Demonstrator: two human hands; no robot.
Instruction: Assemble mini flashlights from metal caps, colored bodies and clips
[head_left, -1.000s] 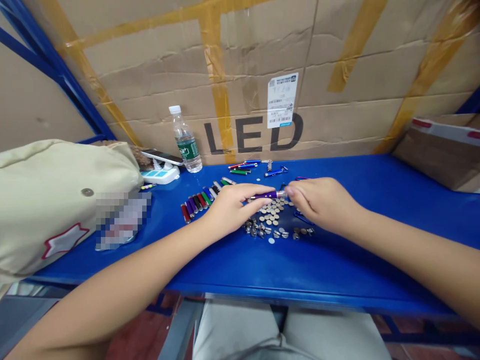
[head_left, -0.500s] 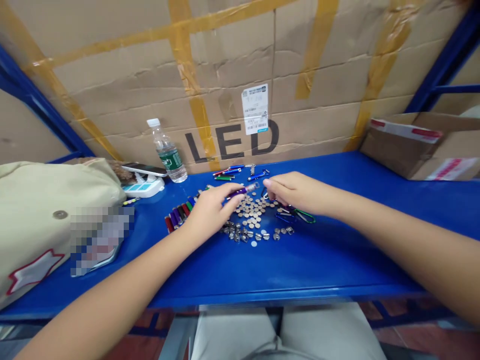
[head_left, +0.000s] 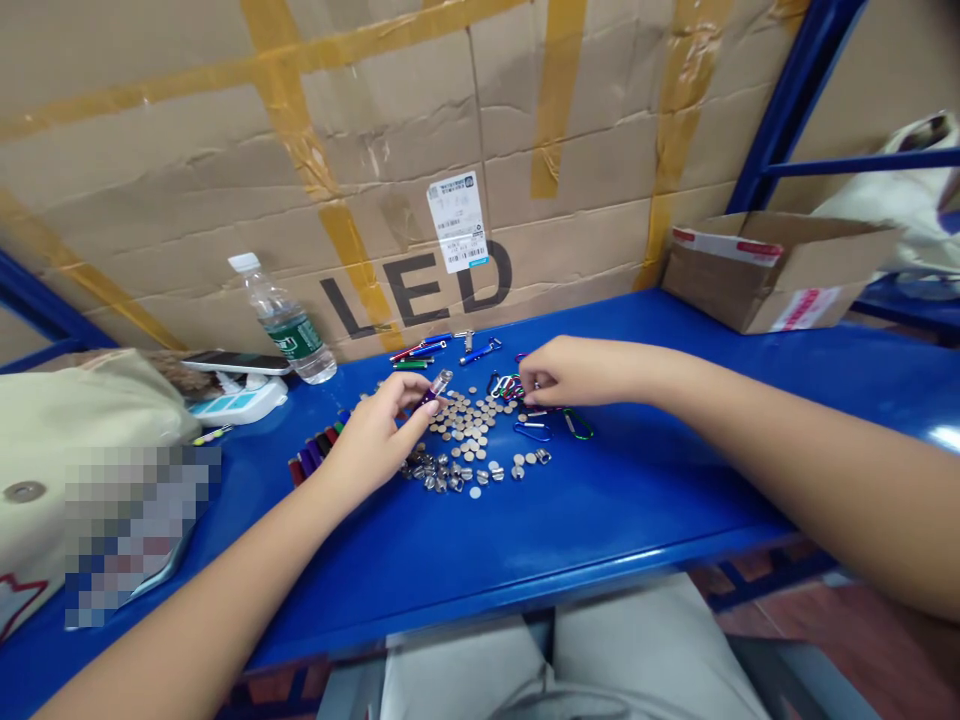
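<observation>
My left hand (head_left: 382, 425) is closed around a slim purple metal tube (head_left: 430, 394), its clear and silver end pointing up and away. Beneath and beside that hand lie several button cells (head_left: 469, 425) and a cluster of small silver metal caps (head_left: 435, 472). My right hand (head_left: 559, 372) reaches down into a pile of coloured carabiners (head_left: 508, 386), fingers curled together; what they pinch is hidden. Near it rest a blue carabiner (head_left: 532, 431) and a green carabiner (head_left: 578, 425). Left of my left hand is a row of coloured tubes (head_left: 311, 455), partly covered.
Several slim tubes with clips (head_left: 420, 350) lie at the back of the blue table (head_left: 570, 540). A water bottle (head_left: 292, 325), a power strip (head_left: 240, 400) and a beige bag (head_left: 90, 420) stand left. An open carton (head_left: 720, 270) sits at the back right.
The view has swung right. My left hand has tilted the purple tube more upright and drawn it back. My right hand has lowered onto the carabiners, its fingers curling in.
</observation>
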